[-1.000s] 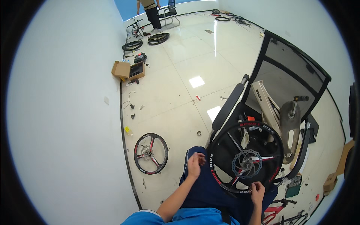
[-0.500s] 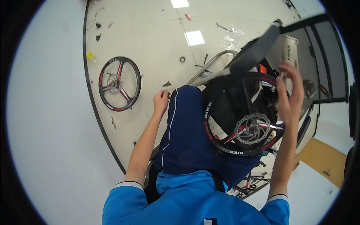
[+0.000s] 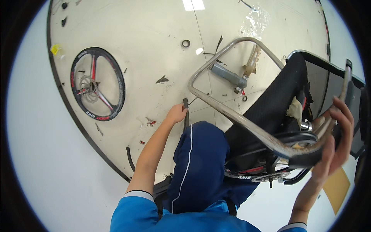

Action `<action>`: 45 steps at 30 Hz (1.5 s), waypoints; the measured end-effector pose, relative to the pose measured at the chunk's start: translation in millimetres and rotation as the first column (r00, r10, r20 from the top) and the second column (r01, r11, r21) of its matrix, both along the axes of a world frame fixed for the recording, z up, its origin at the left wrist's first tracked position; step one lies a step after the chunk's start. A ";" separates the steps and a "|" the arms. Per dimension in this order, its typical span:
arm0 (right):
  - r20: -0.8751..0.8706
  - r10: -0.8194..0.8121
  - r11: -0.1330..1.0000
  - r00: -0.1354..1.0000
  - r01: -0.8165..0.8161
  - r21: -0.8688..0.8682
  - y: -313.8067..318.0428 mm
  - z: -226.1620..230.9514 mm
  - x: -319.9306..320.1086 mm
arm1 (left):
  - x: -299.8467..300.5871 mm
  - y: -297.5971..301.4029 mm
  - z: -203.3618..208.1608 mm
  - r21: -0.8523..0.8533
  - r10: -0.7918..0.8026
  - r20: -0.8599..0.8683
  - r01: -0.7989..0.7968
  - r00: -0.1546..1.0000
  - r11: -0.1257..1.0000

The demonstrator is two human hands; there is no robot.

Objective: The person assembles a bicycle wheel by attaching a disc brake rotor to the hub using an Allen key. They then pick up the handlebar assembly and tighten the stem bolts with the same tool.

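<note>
Since the black steel-tubed chair (image 3: pixel 266 101) tilted, with white-lettered black wheel (image 3: pixel 246 177), left hand (image 3: pixel 177 113) grips dark bar (image 3: pixel 186 120)—right hand (image 3: pixel 341 149), grip unclear.

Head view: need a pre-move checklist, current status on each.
1. Left hand at dark bar: ok; grip firmness unclear.
2. Right hand secure on chair frame: cannot tell, motion blur.
3. Chair level: not ok, looks tilted.
4. Wheel at the chair fully in view: not ok, partly hidden by the frame and armrest side.
5. Floor wheel apart from chair: ok, well off to the left.
6. Grey metal part untouched by frame: cannot tell, seen through the frame's loop.
</note>
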State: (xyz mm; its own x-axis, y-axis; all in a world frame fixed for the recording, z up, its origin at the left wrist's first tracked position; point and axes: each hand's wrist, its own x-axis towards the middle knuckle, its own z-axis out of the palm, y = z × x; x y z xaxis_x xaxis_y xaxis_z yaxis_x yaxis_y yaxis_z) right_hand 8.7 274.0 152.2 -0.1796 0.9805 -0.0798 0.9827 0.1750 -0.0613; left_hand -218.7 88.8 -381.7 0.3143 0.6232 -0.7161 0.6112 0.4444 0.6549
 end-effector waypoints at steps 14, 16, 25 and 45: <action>-0.128 -0.119 0.986 0.985 0.102 -0.131 -23.1 25.3 26.4 | 127.0 -22.8 -155.3 0.418 -0.217 -0.327 0.346 0.920 0.840; -0.088 -0.068 0.989 0.994 0.055 -0.141 -19.8 26.3 26.0 | 131.0 -26.9 -144.8 0.395 -0.226 -0.375 0.375 0.899 0.839; 0.039 -0.156 0.975 0.987 0.160 -0.156 -5.8 18.4 -2.8 | 75.1 57.9 -19.1 0.194 -0.035 0.100 0.015 0.994 0.981; -0.680 0.223 0.860 0.699 0.187 0.474 -128.9 -24.1 -3.2 | -88.2 63.8 329.9 0.536 0.502 0.327 -0.594 0.801 0.599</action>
